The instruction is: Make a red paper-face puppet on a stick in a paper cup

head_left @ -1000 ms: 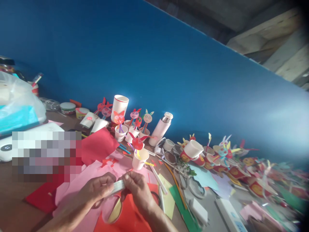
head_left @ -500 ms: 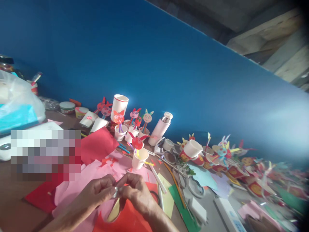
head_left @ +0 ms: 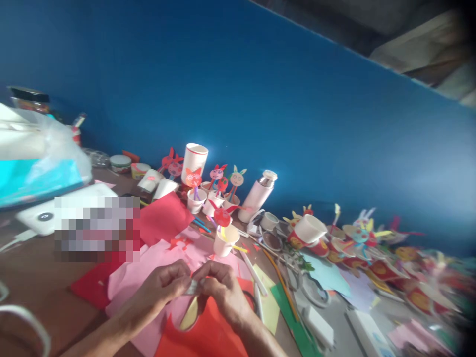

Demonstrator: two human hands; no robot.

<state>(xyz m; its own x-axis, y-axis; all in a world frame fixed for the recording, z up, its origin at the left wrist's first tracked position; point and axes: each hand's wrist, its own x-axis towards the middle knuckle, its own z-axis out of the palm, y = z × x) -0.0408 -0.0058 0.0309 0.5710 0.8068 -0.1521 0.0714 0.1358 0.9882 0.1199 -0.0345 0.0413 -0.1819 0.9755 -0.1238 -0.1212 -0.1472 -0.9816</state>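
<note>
Fingertips meet at a small whitish strip (head_left: 192, 287), pinched between my left hand (head_left: 166, 286) and my right hand (head_left: 220, 293). Both hands are closed on it; its exact kind is too small to make out. Below them lie orange-red paper (head_left: 203, 334) with a curved cut edge and pink paper (head_left: 139, 277). Just beyond the fingers stands a white paper cup (head_left: 225, 241) bearing a red paper animal head (head_left: 223, 216). Part of a dark ring-shaped thing, perhaps a scissor handle, shows beside my right hand.
Behind are more cups with paper animal faces, a tall paper cup (head_left: 195, 161) and a pale thermos (head_left: 256, 198) near the blue wall (head_left: 223, 89). A white device (head_left: 40, 218) and a plastic bag (head_left: 80, 163) lie left. Pencil (head_left: 280, 282), tape roll (head_left: 315, 292) and decorated cups (head_left: 310, 229) stand right.
The view has turned left, so things appear farther right. Both hands still pinch the whitish strip, and a little more of it shows between the fingertips.
</note>
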